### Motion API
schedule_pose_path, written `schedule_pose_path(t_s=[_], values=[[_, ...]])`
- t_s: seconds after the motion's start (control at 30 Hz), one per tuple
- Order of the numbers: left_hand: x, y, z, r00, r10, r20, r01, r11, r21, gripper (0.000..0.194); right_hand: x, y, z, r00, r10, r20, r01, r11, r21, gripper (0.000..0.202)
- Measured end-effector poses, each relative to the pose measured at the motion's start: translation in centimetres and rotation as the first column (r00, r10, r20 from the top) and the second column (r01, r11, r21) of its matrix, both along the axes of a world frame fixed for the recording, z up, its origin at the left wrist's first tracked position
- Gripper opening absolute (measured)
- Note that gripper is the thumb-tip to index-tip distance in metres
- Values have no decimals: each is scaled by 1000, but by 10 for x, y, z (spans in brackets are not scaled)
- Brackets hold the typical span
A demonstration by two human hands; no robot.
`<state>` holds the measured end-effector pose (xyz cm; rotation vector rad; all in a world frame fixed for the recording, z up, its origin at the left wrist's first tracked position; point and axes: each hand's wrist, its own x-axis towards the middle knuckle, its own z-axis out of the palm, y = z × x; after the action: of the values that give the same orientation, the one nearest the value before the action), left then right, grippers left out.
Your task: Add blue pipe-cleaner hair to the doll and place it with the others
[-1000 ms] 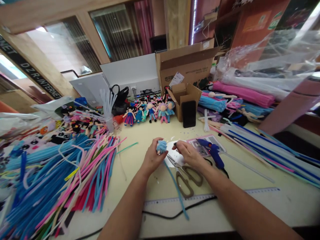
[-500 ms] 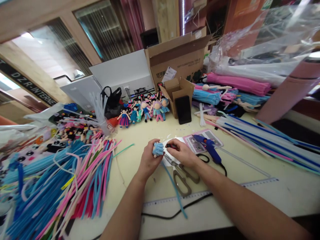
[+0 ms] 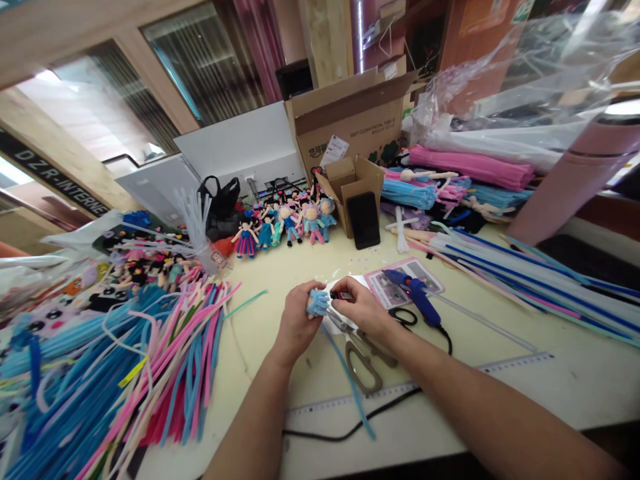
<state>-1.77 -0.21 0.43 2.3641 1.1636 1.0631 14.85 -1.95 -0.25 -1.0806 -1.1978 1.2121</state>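
Observation:
My left hand (image 3: 296, 319) is wrapped round a small light-blue fuzzy piece (image 3: 319, 303), which shows between thumb and fingers. Just right of it, my right hand (image 3: 361, 305) pinches a small red and black object (image 3: 341, 295), mostly covered by the fingers. Its black end points toward the blue piece, with a narrow gap between. Below the hands lie scissors (image 3: 364, 367) with beige handles. A blue pipe cleaner (image 3: 354, 387) runs down beside them. A blue glue gun (image 3: 417, 293) rests on a printed card (image 3: 381, 288) to the right.
Small dolls (image 3: 287, 223) stand at the back beside a black phone (image 3: 363, 220) leaning on a small carton (image 3: 347, 183). Loose pipe cleaners (image 3: 185, 360) cover the left side; more bundles (image 3: 525, 280) lie right. A ruler (image 3: 320, 405) and black cable (image 3: 335, 438) cross the front.
The blue piece has turned slightly in my left hand, and its strands now point more toward the right. The view has shifted slightly.

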Motion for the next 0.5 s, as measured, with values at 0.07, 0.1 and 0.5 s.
schedule_pose_path(t_s=[0.07, 0.1, 0.5], values=[[0, 0, 0, 1000, -2, -13, 2, 1000, 5, 39, -1, -1, 0, 1000, 5, -1, -5, 1000, -8, 15], [0, 1, 0, 1000, -1, -15, 1, 1000, 5, 39, -1, -1, 1, 1000, 7, -3, -7, 1000, -12, 15], [-3, 3, -3, 998, 18, 65, -11, 994, -106, 42, -3, -5, 7, 999, -27, -34, 25, 998, -59, 16]])
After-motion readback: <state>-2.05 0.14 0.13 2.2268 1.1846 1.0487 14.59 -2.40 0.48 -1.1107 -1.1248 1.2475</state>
